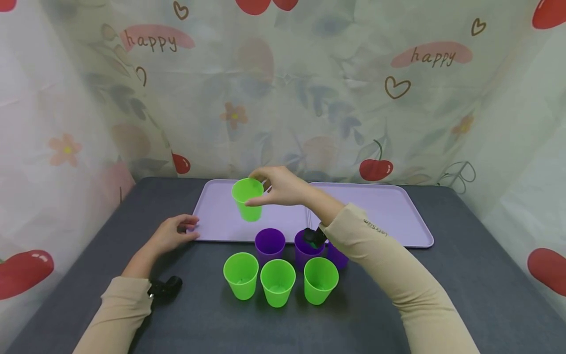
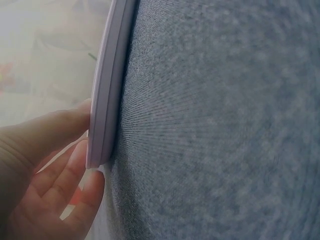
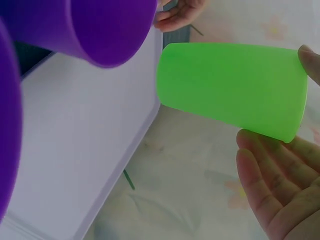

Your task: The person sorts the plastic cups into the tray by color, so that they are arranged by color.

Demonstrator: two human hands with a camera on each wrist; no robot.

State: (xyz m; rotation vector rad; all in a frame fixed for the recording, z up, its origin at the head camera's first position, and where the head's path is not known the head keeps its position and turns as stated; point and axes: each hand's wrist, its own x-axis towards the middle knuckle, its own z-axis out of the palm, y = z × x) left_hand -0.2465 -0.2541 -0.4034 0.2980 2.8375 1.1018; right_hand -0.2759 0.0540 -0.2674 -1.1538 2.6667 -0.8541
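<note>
Above the left lilac tray point(image 1: 216, 206), my right hand point(image 1: 285, 187) pinches a green cup point(image 1: 249, 211) near its rim between thumb and fingers. The right wrist view shows the cup's smooth side, with the thumb and fingertips at its wider end. My left hand point(image 1: 171, 233) rests at the front left corner of that tray; in the left wrist view its thumb and fingertips touch the tray edge point(image 2: 106, 100) without holding a cup. Nearer to me stand three green cups point(image 1: 277, 285) in a row, mouths up. Purple cups point(image 1: 270, 248) stand just behind them, one partly hidden by the right sleeve.
A second lilac tray point(image 1: 384, 211) lies against the first, on the right, partly behind the right arm. Both sit on a dark grey cloth-covered table point(image 1: 212, 329). A printed curtain point(image 1: 287, 98) hangs behind and at both sides.
</note>
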